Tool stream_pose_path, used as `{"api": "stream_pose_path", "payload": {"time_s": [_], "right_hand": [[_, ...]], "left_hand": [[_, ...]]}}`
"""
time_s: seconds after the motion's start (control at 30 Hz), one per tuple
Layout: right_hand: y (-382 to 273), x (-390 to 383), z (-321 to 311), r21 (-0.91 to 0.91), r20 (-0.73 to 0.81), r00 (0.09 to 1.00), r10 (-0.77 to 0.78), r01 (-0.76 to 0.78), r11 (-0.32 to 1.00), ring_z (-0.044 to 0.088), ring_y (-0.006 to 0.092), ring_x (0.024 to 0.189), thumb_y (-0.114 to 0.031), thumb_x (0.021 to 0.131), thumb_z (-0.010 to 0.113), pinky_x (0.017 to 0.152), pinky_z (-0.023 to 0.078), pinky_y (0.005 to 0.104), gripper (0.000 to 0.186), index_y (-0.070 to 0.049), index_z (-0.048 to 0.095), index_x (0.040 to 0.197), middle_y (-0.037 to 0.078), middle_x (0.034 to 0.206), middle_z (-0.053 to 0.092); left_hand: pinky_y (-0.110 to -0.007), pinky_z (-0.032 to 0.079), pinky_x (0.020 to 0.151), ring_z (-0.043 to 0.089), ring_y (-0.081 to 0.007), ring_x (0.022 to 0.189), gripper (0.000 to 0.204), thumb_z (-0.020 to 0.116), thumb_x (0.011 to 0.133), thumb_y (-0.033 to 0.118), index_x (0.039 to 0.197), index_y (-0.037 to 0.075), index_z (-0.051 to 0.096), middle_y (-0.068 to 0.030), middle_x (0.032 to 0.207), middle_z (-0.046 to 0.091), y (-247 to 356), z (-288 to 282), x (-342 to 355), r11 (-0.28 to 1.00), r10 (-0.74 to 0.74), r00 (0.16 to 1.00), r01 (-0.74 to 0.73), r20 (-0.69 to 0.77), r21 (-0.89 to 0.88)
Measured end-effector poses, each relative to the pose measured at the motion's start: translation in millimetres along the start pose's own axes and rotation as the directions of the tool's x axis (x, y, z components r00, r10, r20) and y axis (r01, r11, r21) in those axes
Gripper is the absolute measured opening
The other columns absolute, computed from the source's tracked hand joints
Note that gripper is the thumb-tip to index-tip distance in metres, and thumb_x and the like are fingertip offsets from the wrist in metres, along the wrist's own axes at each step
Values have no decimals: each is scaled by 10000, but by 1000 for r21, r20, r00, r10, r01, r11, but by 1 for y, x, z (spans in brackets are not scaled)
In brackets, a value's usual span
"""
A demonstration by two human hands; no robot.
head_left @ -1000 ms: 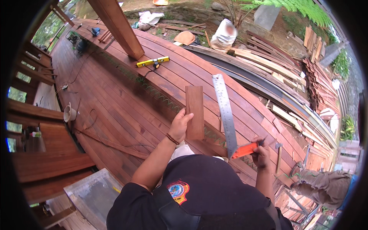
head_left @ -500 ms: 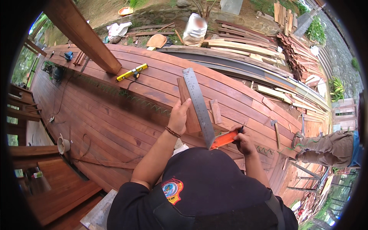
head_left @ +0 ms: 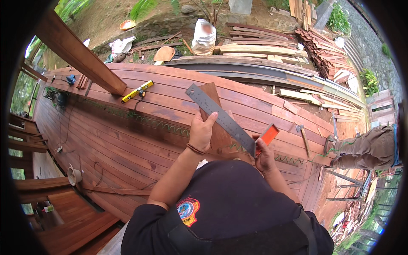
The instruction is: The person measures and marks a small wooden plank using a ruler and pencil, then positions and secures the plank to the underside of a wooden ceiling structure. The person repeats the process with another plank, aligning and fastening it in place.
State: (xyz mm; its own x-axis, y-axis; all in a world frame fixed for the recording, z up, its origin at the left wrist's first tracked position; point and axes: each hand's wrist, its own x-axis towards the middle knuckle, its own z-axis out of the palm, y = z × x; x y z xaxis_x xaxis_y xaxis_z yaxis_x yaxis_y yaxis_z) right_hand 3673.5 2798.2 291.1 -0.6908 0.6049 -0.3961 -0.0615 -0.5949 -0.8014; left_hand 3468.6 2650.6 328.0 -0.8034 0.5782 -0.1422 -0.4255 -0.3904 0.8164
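My left hand grips a short reddish-brown wooden board in front of my chest. Its thumb presses the grey steel blade of a try square against the board's face. The blade lies slanted across the board, and the board's top corner shows beyond it. My right hand is closed around the square near the corner where the blade meets the orange handle. Whether that hand also holds the dark pen-like marker seen earlier is hidden.
A raised plank deck runs before me, with a yellow spirit level near a wooden post. A wooden-handled hammer-like tool lies at the right, near a person's legs. Stacked lumber and a white sack stand beyond.
The try square has turned counterclockwise, its blade now slanting more across the board. Its orange handle has swung upward to the right. My right hand has shifted to the square's corner.
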Motion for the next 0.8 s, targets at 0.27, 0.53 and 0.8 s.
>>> {"api": "stream_pose_path", "payload": {"time_s": [0.27,0.53,0.8], "right_hand": [[-63,16,-61,-146,46,995,-84,90,985,610,80,678,-190,959,681,606,519,234,202,-28,662,1079,2,822,638],[-129,25,-96,-216,113,991,-78,101,971,622,97,722,-235,1002,605,647,486,229,268,7,622,1116,47,831,648],[-148,31,-89,-256,118,986,-114,141,956,516,61,632,-241,980,645,572,411,219,276,2,638,1111,-24,760,568]], "left_hand": [[-323,571,871,671,-163,1002,214,570,1017,81,1208,-16,578,-83,1144,670,6,-8,-19,958,-286,956,284,70,32],[-332,599,844,694,-177,977,282,506,1024,53,1294,-23,537,-120,1148,669,17,3,-37,961,-268,936,242,229,135],[-298,474,1009,605,-143,1140,332,452,1071,127,1330,-56,548,-99,1241,652,23,11,-44,972,-234,948,220,216,87]]}}
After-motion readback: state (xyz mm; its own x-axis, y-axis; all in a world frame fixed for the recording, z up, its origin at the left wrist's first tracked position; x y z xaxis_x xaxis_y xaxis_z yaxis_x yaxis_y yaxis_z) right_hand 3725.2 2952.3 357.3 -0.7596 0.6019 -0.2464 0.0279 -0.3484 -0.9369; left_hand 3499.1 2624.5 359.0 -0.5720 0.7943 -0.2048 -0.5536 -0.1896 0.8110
